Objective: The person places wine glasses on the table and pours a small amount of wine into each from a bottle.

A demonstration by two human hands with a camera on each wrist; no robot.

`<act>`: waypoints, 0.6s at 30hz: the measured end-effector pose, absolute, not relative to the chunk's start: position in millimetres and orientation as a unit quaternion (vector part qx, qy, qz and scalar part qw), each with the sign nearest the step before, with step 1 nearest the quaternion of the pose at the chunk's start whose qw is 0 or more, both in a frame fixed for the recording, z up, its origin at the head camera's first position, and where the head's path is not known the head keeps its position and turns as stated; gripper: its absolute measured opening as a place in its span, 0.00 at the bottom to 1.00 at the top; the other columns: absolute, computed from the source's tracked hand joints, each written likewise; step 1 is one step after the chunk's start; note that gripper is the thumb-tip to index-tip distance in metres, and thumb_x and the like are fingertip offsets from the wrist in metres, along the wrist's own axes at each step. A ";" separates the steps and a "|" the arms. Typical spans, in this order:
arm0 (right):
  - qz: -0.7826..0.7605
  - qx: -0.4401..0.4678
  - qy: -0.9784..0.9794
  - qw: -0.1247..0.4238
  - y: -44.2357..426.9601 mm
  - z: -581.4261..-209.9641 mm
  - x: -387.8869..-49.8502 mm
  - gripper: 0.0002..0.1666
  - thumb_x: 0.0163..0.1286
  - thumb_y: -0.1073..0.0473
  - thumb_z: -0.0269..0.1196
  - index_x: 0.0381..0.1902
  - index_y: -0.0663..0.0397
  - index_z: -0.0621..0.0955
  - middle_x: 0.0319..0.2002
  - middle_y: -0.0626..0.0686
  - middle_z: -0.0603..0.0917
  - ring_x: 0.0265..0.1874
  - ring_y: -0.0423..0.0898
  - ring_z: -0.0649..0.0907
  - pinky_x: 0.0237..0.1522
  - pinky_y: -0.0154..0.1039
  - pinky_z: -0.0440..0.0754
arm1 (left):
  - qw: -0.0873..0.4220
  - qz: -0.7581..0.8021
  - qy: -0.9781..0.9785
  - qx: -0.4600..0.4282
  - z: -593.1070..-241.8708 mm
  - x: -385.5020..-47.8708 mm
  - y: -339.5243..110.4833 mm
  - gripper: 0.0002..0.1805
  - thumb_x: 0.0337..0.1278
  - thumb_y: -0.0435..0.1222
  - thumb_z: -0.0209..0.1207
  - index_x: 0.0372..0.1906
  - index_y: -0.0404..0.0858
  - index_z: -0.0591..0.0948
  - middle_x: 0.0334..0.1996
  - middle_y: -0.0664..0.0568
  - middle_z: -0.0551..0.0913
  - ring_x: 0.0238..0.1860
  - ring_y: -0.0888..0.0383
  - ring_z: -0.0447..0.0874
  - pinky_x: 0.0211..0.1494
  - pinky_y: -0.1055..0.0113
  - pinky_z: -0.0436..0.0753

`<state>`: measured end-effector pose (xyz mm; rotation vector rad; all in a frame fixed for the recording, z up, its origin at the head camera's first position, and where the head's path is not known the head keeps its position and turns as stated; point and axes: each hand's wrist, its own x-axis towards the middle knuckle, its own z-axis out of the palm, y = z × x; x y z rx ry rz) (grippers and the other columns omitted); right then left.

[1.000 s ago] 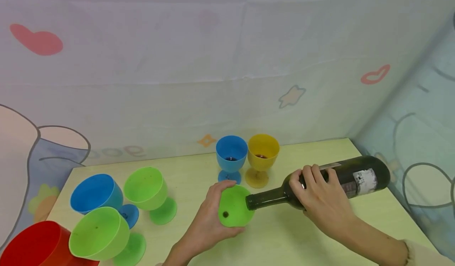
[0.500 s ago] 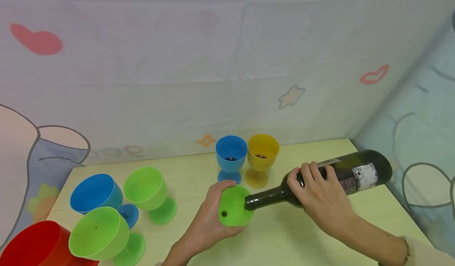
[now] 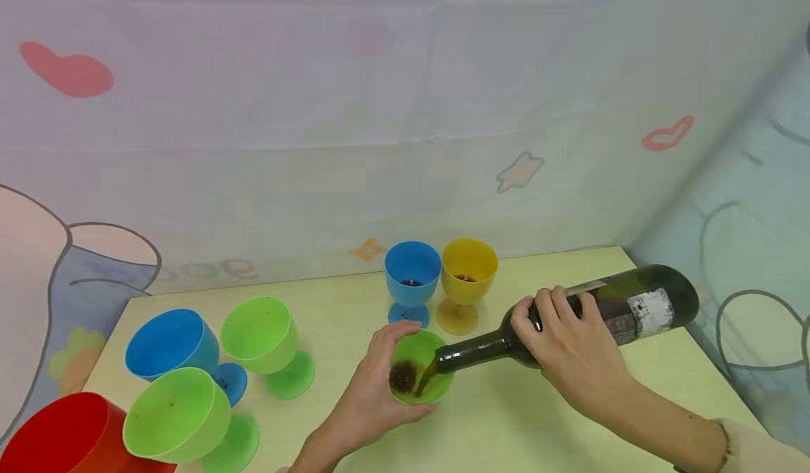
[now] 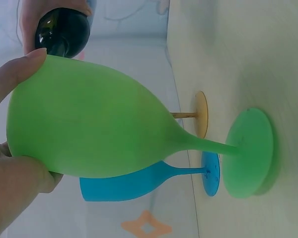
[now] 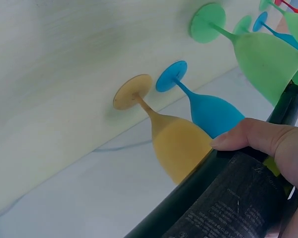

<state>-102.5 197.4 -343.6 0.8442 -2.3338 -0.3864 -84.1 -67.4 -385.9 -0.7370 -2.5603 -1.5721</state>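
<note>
Tilted with its neck to the left, a dark wine bottle (image 3: 633,304) is gripped by my right hand (image 3: 572,353) around its body. Brown liquid (image 3: 425,379) runs from its mouth into a green goblet (image 3: 436,393), where a dark pool shows at the bottom. My left hand (image 3: 376,381) holds that goblet by the bowl, thumb and fingers on either side. In the left wrist view, the green goblet (image 4: 99,119) hides most of the bottle. Its foot (image 4: 248,153) is at the tabletop. The bottle's label (image 5: 228,198) shows in the right wrist view.
Behind the green goblet stand a blue goblet (image 3: 413,269) and a yellow goblet (image 3: 470,269), each with some dark liquid inside. At the left are another blue goblet (image 3: 171,346), two green goblets (image 3: 261,336) and a red goblet (image 3: 63,438). A printed cloth (image 3: 405,107) hangs behind the table.
The bottle's base has risen slightly, and brown liquid now streams from its mouth. The dark spot in the held green goblet has grown into a pool. The left hand stays in place.
</note>
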 end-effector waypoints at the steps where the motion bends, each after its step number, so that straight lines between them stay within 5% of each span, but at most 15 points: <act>1: -0.146 0.320 -0.883 0.310 197.4 -343.6 -102.5 0.27 0.40 0.65 0.68 0.38 0.65 0.68 0.30 0.66 0.72 0.30 0.60 0.73 0.29 0.54 0.71 | 0.025 -0.509 -0.827 -0.238 -386.1 -84.0 -67.4 0.48 0.24 0.30 0.75 0.60 0.40 0.63 0.58 0.53 0.64 0.58 0.52 0.64 0.57 0.49 0.67; 18: -0.139 0.320 -0.885 0.309 197.8 -341.4 -102.2 0.30 0.37 0.65 0.69 0.38 0.65 0.68 0.30 0.65 0.71 0.29 0.60 0.73 0.29 0.54 0.71 | 0.015 -0.517 -0.822 -0.240 -385.8 -85.5 -67.5 0.49 0.24 0.30 0.75 0.60 0.41 0.63 0.59 0.54 0.64 0.58 0.53 0.63 0.57 0.49 0.66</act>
